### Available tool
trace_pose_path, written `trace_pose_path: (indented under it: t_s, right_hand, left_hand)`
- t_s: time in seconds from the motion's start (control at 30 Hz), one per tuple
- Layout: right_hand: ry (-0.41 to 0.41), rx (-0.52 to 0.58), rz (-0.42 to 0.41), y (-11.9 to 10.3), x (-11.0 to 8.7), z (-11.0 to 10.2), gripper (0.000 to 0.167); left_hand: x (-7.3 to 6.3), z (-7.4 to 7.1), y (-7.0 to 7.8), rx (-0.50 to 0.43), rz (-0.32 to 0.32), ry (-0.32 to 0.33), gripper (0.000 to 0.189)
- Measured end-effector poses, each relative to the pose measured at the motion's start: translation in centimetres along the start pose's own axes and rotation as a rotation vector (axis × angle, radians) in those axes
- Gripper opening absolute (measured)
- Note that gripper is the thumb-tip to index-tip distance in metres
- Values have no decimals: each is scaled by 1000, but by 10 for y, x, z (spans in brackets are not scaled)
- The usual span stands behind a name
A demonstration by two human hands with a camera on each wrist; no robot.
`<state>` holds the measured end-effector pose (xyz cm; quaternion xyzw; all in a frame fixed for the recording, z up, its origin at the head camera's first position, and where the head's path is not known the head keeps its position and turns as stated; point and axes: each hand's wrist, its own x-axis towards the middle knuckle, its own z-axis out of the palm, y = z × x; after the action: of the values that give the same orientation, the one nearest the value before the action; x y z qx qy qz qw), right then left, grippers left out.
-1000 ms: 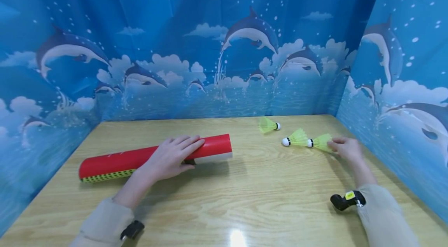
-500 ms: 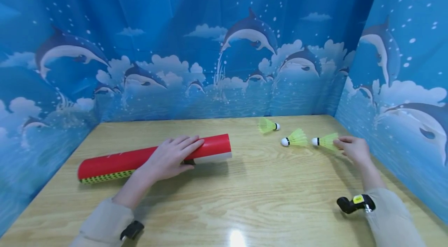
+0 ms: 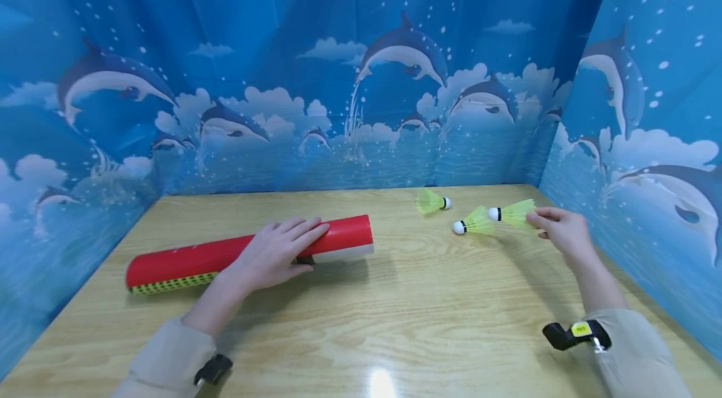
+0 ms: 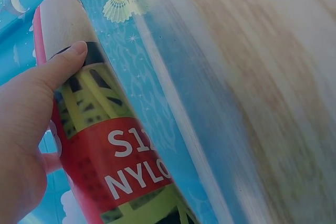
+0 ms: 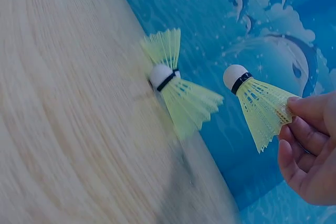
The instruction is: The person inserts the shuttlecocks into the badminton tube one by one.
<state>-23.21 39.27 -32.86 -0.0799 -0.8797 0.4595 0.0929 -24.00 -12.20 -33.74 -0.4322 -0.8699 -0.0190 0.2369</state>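
Note:
My left hand [image 3: 276, 257] grips a red shuttlecock tube [image 3: 344, 234] that lies aslant on the left of the table; the left wrist view shows the thumb across its black band and printed label [image 4: 134, 153]. At the right, my right hand [image 3: 564, 235] pinches a yellow nylon shuttlecock [image 5: 262, 103] by the rim of its skirt, its white cork pointing left, held above the tabletop. Just left of it a second shuttlecock [image 3: 472, 222] lies on the table, cork to the left. Farther back rests a third shuttlecock [image 3: 431, 202], cork to the right.
The wooden table [image 3: 395, 310] runs back to a blue dolphin-printed curtain [image 3: 293, 72], which also hangs along the right side. Each wrist carries a small black camera [image 3: 578, 332].
My right hand has drawn the pinched shuttlecock back from the one beside it, then raised it off the table and slightly left. The left hand and tube stay still.

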Motion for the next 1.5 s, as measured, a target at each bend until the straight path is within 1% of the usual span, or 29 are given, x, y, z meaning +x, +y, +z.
trace_pose_path:
  t_s: [0.17,0.3,0.63,0.97,1.07,1.1,1.13,1.3,1.33,1.5]
  right_hand:
    - [-23,55,-69,-14,-3,14,58]
    - [-49,61,-99,-25,-5,26,53]
    - [-103,71,-137,-48,-9,55,45]
    - [-162,126,-172,-70,-13,80,40]
    - [-173,147,-183,-75,-13,88,38]
    - [-199,197,-214,-64,-4,92,37]
    - [-205,208,-217,-66,-4,95,37]
    - [-236,217,-224,-77,-9,106,36]
    - [-220,171,-203,-91,-20,107,37]
    - [-262,185,-234,-100,-24,119,33]
  left_hand:
    - [0,-1,-1,8,2,-2,91]
    - [0,-2,0,12,6,-5,90]
    - [1,-3,2,16,3,-13,90]
    - [1,-3,2,16,3,-21,90]
    - [1,-3,3,15,-3,-27,90]
    - [1,-2,3,15,-6,-30,90]
    - [1,-2,3,13,-9,-33,90]
    - [1,-3,5,8,-23,-45,91]
    - [1,-4,5,8,-24,-45,91]
    - [1,-4,5,15,-19,-39,91]
